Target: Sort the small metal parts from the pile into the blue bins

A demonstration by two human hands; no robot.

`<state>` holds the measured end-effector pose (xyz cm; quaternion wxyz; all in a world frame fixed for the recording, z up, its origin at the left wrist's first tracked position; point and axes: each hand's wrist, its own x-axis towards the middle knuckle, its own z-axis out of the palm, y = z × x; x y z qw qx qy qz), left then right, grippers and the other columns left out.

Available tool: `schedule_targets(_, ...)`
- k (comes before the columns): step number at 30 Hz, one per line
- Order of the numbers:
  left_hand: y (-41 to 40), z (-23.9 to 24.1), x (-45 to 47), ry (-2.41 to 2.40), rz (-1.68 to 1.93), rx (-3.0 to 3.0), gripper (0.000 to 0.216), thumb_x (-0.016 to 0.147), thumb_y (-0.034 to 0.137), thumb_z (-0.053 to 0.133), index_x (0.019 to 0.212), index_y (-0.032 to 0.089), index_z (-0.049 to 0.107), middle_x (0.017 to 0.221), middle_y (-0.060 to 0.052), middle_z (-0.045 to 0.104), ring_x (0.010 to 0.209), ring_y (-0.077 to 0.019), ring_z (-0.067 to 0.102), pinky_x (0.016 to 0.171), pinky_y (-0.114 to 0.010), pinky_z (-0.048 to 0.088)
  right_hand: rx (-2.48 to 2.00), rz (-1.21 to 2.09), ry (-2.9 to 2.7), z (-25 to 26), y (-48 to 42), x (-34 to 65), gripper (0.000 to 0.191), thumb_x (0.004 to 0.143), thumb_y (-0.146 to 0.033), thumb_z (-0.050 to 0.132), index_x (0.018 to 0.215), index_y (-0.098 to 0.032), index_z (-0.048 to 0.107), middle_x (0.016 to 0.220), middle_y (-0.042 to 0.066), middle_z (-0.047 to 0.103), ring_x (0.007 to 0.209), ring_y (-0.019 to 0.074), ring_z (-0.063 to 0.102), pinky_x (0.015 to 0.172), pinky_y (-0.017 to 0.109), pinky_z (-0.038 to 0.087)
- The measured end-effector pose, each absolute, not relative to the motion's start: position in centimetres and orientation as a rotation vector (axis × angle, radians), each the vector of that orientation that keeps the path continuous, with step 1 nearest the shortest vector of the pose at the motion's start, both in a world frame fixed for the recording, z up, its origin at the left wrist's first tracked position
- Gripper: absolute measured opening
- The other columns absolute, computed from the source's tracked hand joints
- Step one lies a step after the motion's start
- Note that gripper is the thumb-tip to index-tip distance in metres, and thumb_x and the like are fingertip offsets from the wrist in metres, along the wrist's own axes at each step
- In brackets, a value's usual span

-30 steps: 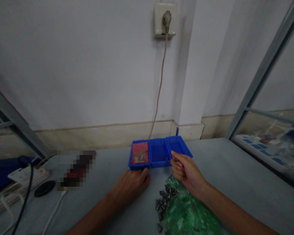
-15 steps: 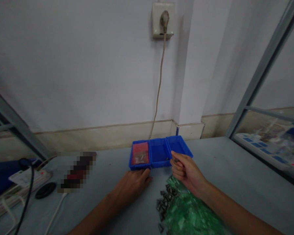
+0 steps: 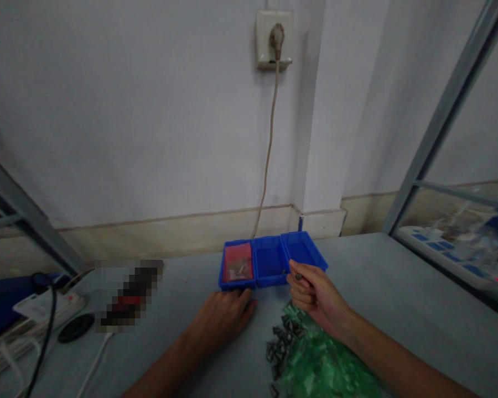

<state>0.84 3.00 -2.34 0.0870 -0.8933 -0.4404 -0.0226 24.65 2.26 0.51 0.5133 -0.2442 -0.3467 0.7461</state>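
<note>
My left hand (image 3: pixel 224 318) lies flat on the grey table, fingers stretched toward the left blue tray (image 3: pixel 237 265), which holds a red packet and a few small metal parts. My right hand (image 3: pixel 313 296) is closed in a pinch on a small dark metal part, held just in front of the middle blue tray (image 3: pixel 270 261) and the right blue tray (image 3: pixel 302 249). Below that hand lies a green plastic bag (image 3: pixel 319 362) with several small dark metal parts (image 3: pixel 282 342) spilled at its left edge.
A beige cord runs from a wall socket (image 3: pixel 274 38) down behind the trays. At the left lie a white power strip (image 3: pixel 45 304), cables and a round black disc (image 3: pixel 75 327). A metal-framed glass panel (image 3: pixel 448 116) borders the table's right side.
Both hands stay almost still; my right hand sinks slightly with the part still pinched. The view shifts a little.
</note>
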Motion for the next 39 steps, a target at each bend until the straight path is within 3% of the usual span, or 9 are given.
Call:
schedule_targets(17, 3.7, -3.2, 0.6, -1.217, -0.106, -2.675, 0.016, 0.104, 0.030, 0.052, 0.099, 0.018, 0.062, 0.085, -0.005, 0.072, 0.074, -0.0222, 0.071, 0.062, -0.029, 0.053, -0.593, 1.798, -0.822, 0.6, 2.6, 24.8, 0.050, 0.090, -0.041, 0.073, 0.058, -0.019, 0.040, 0.048, -0.012, 0.024, 0.038, 0.0025, 0.010, 0.035, 0.019, 0.008)
schedule_targets(31, 3.9, -3.8, 0.5, -1.103, -0.286, -2.751, 0.009, 0.103, 0.021, 0.050, 0.099, 0.019, 0.057, 0.085, -0.003, 0.069, 0.072, -0.0190, 0.066, 0.063, -0.028, 0.049, -0.584, 1.794, -0.807, 0.5, 2.8, 24.9, 0.046, 0.090, -0.042, 0.073, 0.061, -0.018, 0.045, 0.050, -0.012, 0.024, 0.039, 0.0025, 0.009, 0.034, 0.019, 0.009)
schedule_targets(35, 3.7, -3.4, 0.6, -1.108, -0.285, -2.756, 0.009, 0.102, 0.019, 0.051, 0.098, 0.019, 0.058, 0.085, -0.003, 0.069, 0.073, -0.0193, 0.067, 0.064, -0.028, 0.051, -0.609, 1.765, -0.809, 0.6, 2.7, 24.9, 0.034, 0.090, -0.041, 0.073, 0.074, -0.016, 0.055, 0.054, -0.011, 0.031, 0.041, 0.0025, 0.013, 0.035, 0.017, 0.010)
schedule_targets(39, 3.6, -3.4, 0.6, -1.106, -0.314, -2.752, 0.008, 0.101, 0.019, 0.052, 0.097, 0.019, 0.059, 0.086, -0.004, 0.070, 0.073, -0.0193, 0.068, 0.064, -0.028, 0.052, -0.625, 1.678, -0.894, 1.1, 2.4, 24.7, 0.026, 0.092, -0.039, 0.072, 0.087, -0.018, 0.058, 0.068, -0.006, 0.053, 0.041, 0.0002, 0.014, 0.036, 0.016, 0.010)
